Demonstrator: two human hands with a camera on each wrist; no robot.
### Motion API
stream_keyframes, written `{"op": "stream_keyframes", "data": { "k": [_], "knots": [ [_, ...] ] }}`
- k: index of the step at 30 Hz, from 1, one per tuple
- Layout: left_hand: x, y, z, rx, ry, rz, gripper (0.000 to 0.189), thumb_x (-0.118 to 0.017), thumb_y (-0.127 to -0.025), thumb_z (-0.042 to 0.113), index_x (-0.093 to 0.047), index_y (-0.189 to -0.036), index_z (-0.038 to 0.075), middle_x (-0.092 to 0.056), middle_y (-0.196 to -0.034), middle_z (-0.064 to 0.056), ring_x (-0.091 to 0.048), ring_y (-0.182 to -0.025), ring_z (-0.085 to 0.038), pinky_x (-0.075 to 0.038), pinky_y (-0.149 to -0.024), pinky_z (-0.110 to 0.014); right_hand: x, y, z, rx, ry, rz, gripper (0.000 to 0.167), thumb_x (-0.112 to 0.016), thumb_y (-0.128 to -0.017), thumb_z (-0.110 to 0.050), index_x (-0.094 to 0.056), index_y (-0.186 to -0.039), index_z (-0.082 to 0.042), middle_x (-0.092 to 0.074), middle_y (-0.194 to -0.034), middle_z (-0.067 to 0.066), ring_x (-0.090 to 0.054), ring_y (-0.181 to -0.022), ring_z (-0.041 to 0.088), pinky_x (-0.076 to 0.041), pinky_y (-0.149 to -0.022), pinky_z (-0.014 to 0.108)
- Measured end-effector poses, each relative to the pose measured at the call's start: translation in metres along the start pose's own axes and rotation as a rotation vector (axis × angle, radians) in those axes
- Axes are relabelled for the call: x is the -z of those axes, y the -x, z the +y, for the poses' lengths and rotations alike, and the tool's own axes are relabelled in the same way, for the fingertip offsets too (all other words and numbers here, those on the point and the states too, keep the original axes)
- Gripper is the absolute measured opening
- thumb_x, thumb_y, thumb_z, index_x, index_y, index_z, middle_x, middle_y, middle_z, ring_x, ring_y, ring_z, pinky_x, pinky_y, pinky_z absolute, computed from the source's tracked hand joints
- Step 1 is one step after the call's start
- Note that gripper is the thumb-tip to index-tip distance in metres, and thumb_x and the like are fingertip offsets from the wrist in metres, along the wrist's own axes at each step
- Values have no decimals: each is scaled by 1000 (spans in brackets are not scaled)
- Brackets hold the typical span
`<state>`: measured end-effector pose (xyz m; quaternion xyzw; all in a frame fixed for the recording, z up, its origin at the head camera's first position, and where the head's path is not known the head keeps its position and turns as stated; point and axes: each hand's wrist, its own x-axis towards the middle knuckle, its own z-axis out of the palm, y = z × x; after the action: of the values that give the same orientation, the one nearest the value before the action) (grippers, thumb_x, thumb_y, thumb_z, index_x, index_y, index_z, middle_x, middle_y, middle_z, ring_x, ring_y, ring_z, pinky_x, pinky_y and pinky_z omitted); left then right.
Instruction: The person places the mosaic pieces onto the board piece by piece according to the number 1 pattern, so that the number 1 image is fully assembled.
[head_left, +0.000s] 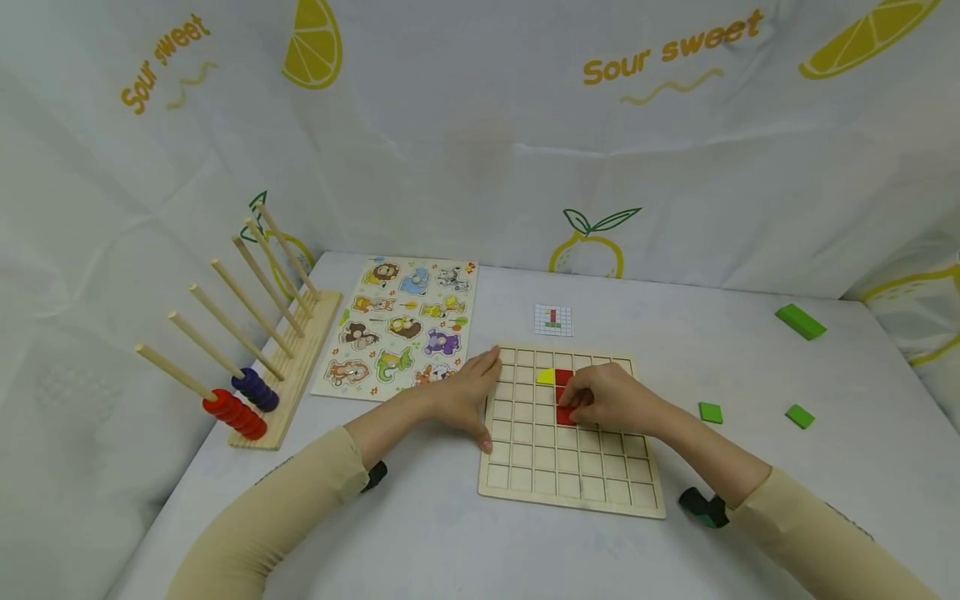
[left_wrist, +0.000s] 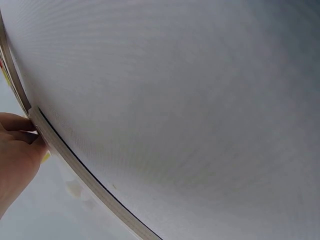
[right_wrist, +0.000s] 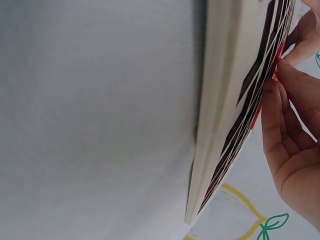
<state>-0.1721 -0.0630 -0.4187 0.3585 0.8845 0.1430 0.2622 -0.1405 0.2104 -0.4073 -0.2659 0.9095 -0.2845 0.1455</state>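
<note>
A wooden grid board (head_left: pixel 525 454) lies in the middle of the table. My left hand (head_left: pixel 467 397) rests at its left edge, fingers spread and thumb on the rim; the left wrist view shows this hand (left_wrist: pixel 19 150) touching the board's side. Over the grid, my right hand (head_left: pixel 615 398) pinches a red square tile (head_left: pixel 564 414) at one of the cells, its fingertips partly covering it. Another red tile (head_left: pixel 563 377) sits above, beside a yellow rounded tile (head_left: pixel 546 377). In the right wrist view the fingertips of the right hand (right_wrist: pixel 295 145) meet red at the board's surface.
A small printed pattern card (head_left: pixel 553 321) lies behind the board. Green square tiles (head_left: pixel 710 412) and a green block (head_left: pixel 800 322) lie to the right. At left are an animal puzzle board (head_left: pixel 405 333) and a pegged stand (head_left: pixel 300 358) with red and purple rings.
</note>
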Motion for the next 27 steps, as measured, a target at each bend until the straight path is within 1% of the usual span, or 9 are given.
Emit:
{"op": "stream_keyframes", "data": {
  "k": [5,9,12,18,23,27],
  "knots": [
    [1,0,1,-4,-13,0,137,-87,-67,50,2,-156,-5,16,-166,-19,8,-157,-34,-8,-130,-43,4,1,-2,-6,3,2,13,-76,-81,-4,-74,-90,-13,-71,-86,-4,-61,-75,4,-54,-68,18],
    [2,1,2,-4,-15,0,136,-87,-67,50,0,-157,-5,16,-166,-19,7,-157,-34,-9,-130,-43,12,4,-2,-23,15,28,14,-77,-81,-5,-74,-92,-13,-72,-87,-4,-61,-77,6,-54,-69,19],
    [2,2,2,-5,-16,1,136,-87,-67,50,0,-157,-5,16,-166,-19,7,-157,-34,-9,-130,-43,20,7,0,-47,17,50,15,-78,-81,-7,-75,-95,-12,-73,-90,-2,-61,-78,7,-54,-70,19],
    [1,1,2,-8,-14,3,137,-87,-66,50,0,-157,-5,16,-166,-19,7,-157,-35,-8,-130,-43,35,13,8,-98,2,59,18,-76,-83,-8,-75,-101,-10,-74,-94,1,-63,-81,9,-54,-69,20],
    [1,1,2,-7,-18,1,137,-87,-66,50,1,-157,-5,16,-165,-20,7,-156,-35,-8,-130,-43,45,21,19,-98,7,67,20,-76,-84,-9,-74,-104,-9,-74,-98,3,-65,-84,10,-55,-72,20],
    [1,1,1,-7,-13,-1,137,-87,-67,50,1,-157,-5,16,-166,-20,7,-156,-35,-8,-130,-43,53,27,27,-94,12,77,21,-77,-83,-11,-74,-104,-9,-75,-98,3,-64,-84,9,-55,-73,19]
  ]
}}
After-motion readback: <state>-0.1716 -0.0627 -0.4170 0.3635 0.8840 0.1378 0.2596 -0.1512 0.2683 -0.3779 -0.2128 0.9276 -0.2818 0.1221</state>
